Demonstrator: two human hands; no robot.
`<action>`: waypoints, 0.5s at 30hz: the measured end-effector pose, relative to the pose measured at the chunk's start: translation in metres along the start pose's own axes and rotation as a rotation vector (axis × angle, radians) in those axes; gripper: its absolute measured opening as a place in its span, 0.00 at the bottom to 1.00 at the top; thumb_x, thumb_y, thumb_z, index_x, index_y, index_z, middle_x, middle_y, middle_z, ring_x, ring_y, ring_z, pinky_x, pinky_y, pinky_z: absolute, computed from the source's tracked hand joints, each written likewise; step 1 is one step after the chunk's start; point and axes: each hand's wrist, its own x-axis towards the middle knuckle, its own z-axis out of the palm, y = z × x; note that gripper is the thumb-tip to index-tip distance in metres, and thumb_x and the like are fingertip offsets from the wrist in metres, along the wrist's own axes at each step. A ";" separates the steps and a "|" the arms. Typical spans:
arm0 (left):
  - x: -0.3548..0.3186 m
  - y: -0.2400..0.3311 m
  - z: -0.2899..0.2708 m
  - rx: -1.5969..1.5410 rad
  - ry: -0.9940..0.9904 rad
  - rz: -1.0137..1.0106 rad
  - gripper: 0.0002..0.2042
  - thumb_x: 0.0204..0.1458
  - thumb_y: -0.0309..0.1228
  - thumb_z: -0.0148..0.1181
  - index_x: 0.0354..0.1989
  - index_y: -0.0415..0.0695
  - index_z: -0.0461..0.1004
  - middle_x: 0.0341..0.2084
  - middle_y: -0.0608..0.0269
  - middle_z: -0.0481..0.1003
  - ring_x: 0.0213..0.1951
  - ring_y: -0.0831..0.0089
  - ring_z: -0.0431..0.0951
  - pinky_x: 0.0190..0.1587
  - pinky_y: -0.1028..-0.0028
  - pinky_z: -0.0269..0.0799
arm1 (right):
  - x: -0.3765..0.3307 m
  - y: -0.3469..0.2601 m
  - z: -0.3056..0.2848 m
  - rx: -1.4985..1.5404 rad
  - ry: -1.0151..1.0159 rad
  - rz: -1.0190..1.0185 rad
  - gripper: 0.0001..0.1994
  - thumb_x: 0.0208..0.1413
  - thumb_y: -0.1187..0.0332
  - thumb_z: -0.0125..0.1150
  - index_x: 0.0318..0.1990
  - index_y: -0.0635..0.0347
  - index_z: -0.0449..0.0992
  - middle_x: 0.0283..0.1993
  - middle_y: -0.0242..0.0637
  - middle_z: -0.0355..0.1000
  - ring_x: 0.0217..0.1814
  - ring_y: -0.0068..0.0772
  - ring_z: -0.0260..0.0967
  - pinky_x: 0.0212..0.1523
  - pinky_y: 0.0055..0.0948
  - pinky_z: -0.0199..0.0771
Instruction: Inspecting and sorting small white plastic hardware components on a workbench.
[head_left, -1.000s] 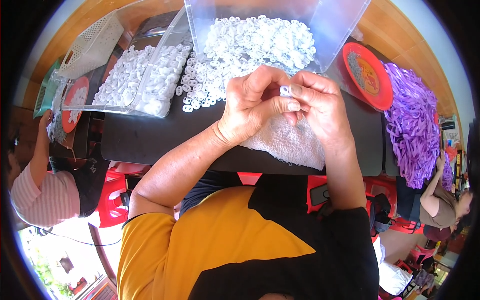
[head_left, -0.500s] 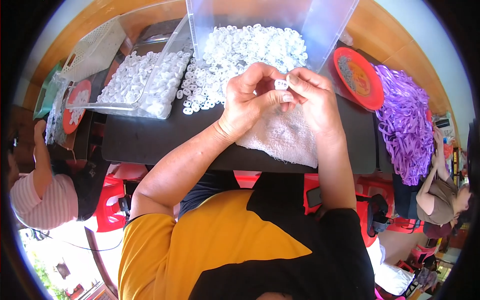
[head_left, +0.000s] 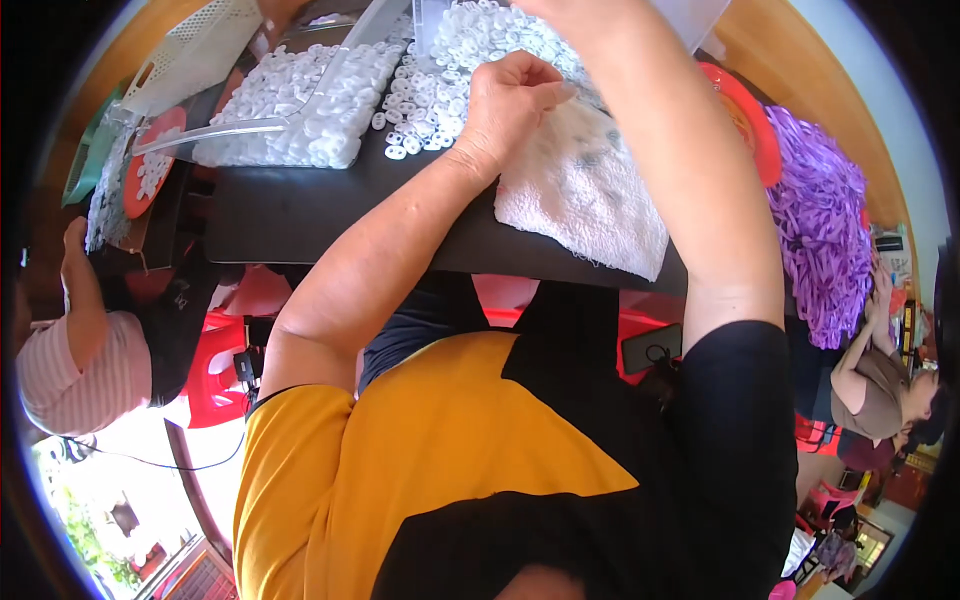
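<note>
My left hand (head_left: 512,108) is raised over a white cloth (head_left: 575,205), thumb and fingers pinched together. Whatever may be between its fingertips is hidden. Just left of it spread small white oval plastic pieces (head_left: 480,35) with two holes, heaped thicker toward the far side. My right arm stretches far forward across the table. Of my right hand (head_left: 556,8) only a part shows at the top edge, near the far pieces; its fingers are out of the picture.
A clear bin (head_left: 230,128) full of white pieces stands at the left, near a white basket (head_left: 190,65). To the right are a red plate (head_left: 755,125) and a pile of purple ribbons (head_left: 825,230). One person (head_left: 95,365) sits left, another (head_left: 870,395) right.
My right hand has left my left hand and reached far forward. The white piece seen between both hands is out of sight. The view has shifted, with the table higher in it.
</note>
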 end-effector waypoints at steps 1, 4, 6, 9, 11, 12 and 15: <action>0.002 -0.004 -0.002 0.042 -0.004 0.017 0.07 0.45 0.26 0.65 0.30 0.35 0.77 0.23 0.62 0.78 0.26 0.76 0.75 0.34 0.75 0.74 | 0.005 0.013 0.007 0.055 0.007 0.044 0.07 0.50 0.74 0.64 0.34 0.66 0.75 0.24 0.33 0.71 0.23 0.22 0.69 0.22 0.20 0.68; 0.001 -0.011 0.001 0.102 -0.116 0.203 0.05 0.43 0.26 0.64 0.28 0.38 0.78 0.24 0.59 0.77 0.27 0.69 0.76 0.35 0.72 0.74 | -0.005 0.052 -0.009 -0.074 0.087 -0.054 0.05 0.50 0.75 0.63 0.35 0.65 0.75 0.25 0.34 0.72 0.24 0.21 0.68 0.24 0.19 0.67; -0.005 -0.001 0.008 0.272 -0.261 0.443 0.04 0.41 0.27 0.62 0.26 0.41 0.76 0.25 0.55 0.76 0.30 0.58 0.78 0.37 0.65 0.73 | -0.037 0.082 -0.063 -0.105 0.146 -0.081 0.05 0.51 0.75 0.62 0.35 0.64 0.76 0.25 0.34 0.72 0.24 0.19 0.67 0.24 0.18 0.65; -0.018 0.024 0.005 0.508 -0.296 0.477 0.03 0.41 0.26 0.60 0.24 0.41 0.74 0.26 0.55 0.76 0.32 0.54 0.77 0.37 0.61 0.73 | -0.097 0.042 -0.080 -0.266 0.237 0.211 0.05 0.52 0.74 0.62 0.36 0.64 0.76 0.26 0.34 0.73 0.24 0.19 0.66 0.26 0.16 0.64; -0.017 0.029 -0.004 0.643 -0.307 0.409 0.02 0.41 0.25 0.57 0.24 0.43 0.74 0.26 0.54 0.77 0.33 0.54 0.78 0.37 0.60 0.73 | -0.132 0.052 -0.086 -0.371 0.262 0.196 0.09 0.56 0.71 0.56 0.41 0.67 0.76 0.28 0.31 0.73 0.31 0.21 0.69 0.34 0.24 0.66; -0.016 0.032 -0.007 0.729 -0.334 0.352 0.02 0.41 0.25 0.57 0.25 0.43 0.74 0.27 0.54 0.77 0.33 0.53 0.78 0.37 0.60 0.73 | -0.148 0.053 -0.093 -0.425 0.234 0.294 0.08 0.55 0.72 0.57 0.40 0.65 0.77 0.32 0.30 0.75 0.34 0.20 0.70 0.36 0.24 0.68; -0.014 0.021 -0.008 0.888 -0.442 0.304 0.03 0.43 0.26 0.55 0.26 0.42 0.74 0.27 0.52 0.77 0.33 0.51 0.77 0.37 0.60 0.72 | -0.184 0.083 -0.106 -0.613 0.034 0.189 0.04 0.53 0.75 0.60 0.35 0.64 0.76 0.29 0.29 0.74 0.30 0.17 0.68 0.33 0.22 0.68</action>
